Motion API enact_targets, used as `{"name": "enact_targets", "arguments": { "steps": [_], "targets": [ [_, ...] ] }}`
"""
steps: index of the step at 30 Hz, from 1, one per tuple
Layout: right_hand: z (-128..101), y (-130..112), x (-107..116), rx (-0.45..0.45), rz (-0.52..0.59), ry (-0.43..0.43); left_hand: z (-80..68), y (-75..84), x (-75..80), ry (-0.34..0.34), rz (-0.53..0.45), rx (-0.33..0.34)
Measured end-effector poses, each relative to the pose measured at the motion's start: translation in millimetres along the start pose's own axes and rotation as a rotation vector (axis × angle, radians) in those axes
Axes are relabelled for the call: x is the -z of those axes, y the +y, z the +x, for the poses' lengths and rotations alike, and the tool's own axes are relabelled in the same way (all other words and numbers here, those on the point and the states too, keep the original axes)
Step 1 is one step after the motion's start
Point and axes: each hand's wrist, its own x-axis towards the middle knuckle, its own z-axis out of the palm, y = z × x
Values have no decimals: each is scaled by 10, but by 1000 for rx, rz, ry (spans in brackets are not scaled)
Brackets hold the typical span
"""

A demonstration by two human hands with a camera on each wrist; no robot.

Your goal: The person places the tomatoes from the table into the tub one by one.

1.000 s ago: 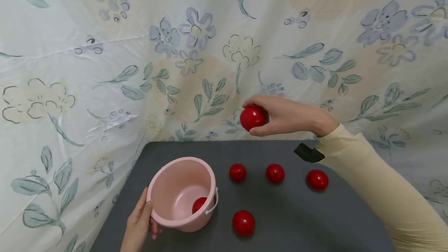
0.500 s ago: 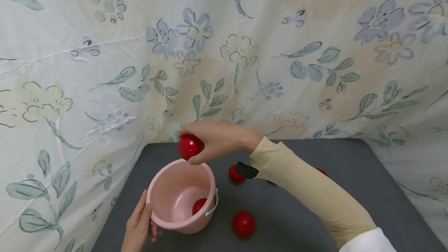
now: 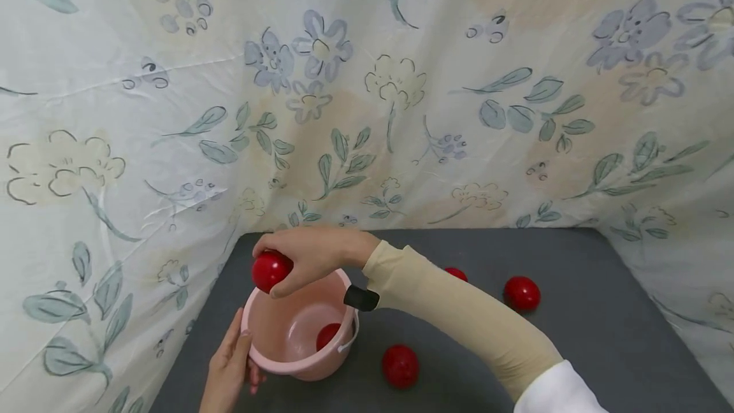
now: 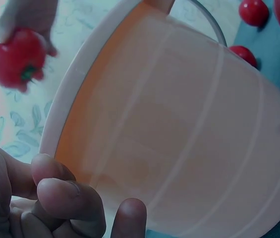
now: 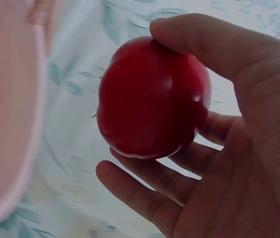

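Note:
My right hand (image 3: 291,265) grips a red tomato (image 3: 271,271) just above the far left rim of the pink bucket (image 3: 298,368). The right wrist view shows the tomato (image 5: 152,96) pinched between thumb and fingers (image 5: 144,193), with the bucket rim (image 5: 11,148) at the left. My left hand (image 3: 232,362) holds the bucket's left side, thumb against the wall. In the left wrist view its curled fingers (image 4: 68,201) lie by the bucket wall (image 4: 204,124), and the held tomato (image 4: 18,57) hangs above. One tomato (image 3: 327,335) lies inside the bucket.
The bucket stands on a grey table (image 3: 573,349). Loose tomatoes lie in front of the bucket's right side (image 3: 399,366), at mid-right (image 3: 521,293), and one partly behind my forearm (image 3: 457,273). A floral cloth (image 3: 367,94) closes off the back and sides.
My right hand has carried the tomato left and down, from above the table's back edge to just over the bucket's rim. The left hand and bucket have stayed put.

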Motion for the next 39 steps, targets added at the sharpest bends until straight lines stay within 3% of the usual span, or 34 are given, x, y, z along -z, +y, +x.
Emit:
{"name": "enact_targets", "arguments": {
  "steps": [13,25,39],
  "targets": [
    [82,501,-611,-120,37,-123,15,-3,-13,1,-29,-53],
    [91,560,-988,-67,-132,-218,38,0,-13,-9,-41,-79],
    [251,492,-1377,-106,-290,-304,36,-55,-10,-20,-28,-88]
  ]
}}
